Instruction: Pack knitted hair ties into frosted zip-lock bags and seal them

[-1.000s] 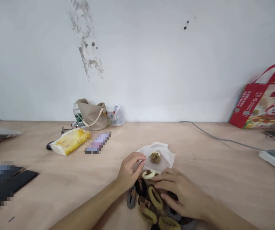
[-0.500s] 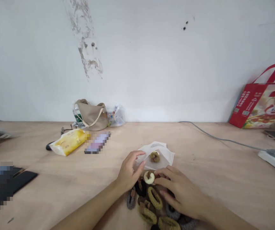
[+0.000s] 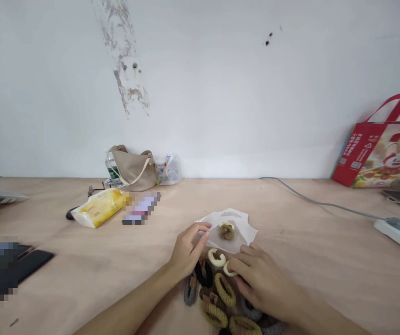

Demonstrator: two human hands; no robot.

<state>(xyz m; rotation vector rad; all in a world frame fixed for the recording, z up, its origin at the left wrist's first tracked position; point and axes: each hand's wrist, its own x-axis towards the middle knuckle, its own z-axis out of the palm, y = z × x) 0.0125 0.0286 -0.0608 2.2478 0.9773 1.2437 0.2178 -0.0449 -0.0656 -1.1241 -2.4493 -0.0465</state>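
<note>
My left hand (image 3: pixel 188 249) is at the left edge of a white translucent plastic bag (image 3: pixel 243 232), thumb and index finger closed on its side. On the bag sits an olive hair tie (image 3: pixel 227 231) with a cream one partly behind it. My right hand (image 3: pixel 261 274) curls its fingers over a cream hair tie (image 3: pixel 228 270), just below the bag's near edge. Another cream hair tie (image 3: pixel 215 258) lies between my hands. Nearer to me are a black hair tie (image 3: pixel 205 274), a grey one (image 3: pixel 190 292) and several olive ones; my right hand hides part of the pile.
A yellow tissue pack (image 3: pixel 104 207) and a phone (image 3: pixel 140 208) lie to the left. Along the wall stand a beige handbag (image 3: pixel 137 172) and a red shopping bag (image 3: pixel 351 153). A grey cable (image 3: pixel 311 200) runs to a power strip (image 3: pixel 398 237) on the right.
My right hand's fingers have curled in, and a second cream hair tie now shows beneath them. The plastic bag has shifted slightly right. My left finger and thumb have drawn closer together.
</note>
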